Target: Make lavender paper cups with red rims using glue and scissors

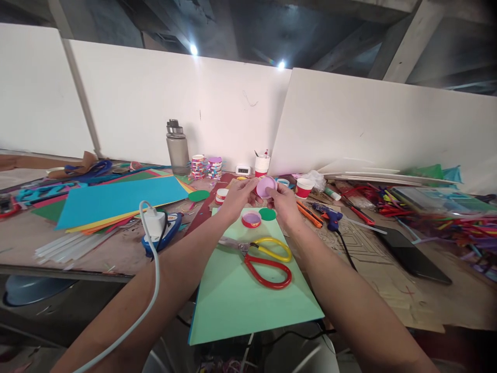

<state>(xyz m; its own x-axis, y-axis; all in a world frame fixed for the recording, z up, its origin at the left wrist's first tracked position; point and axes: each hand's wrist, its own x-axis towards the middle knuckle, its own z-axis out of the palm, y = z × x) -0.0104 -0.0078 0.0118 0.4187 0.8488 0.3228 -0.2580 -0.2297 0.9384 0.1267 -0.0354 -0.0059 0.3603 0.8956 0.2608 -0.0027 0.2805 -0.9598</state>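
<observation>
Both my hands hold a shallow paper cup piece (266,187) with a round lilac inside, tilted toward me. My left hand (243,196) grips its left edge. My right hand (284,201) has its fingers closed on the right edge. Just below, a second short red cup piece (251,220) with a lilac inside sits on the light green paper sheet (248,316). Beside it lies a dark green paper disc (267,214). Large scissors (267,261) with one yellow and one red handle rest on the sheet, their blades pointing left.
A blue glue gun (333,220) and an orange cutter (309,213) lie to the right, near a black phone (413,254). Left are coloured sheets (124,199), glue sticks (73,246) and a power strip (165,233) with a white cable crossing my left forearm. A bottle (178,150) stands behind.
</observation>
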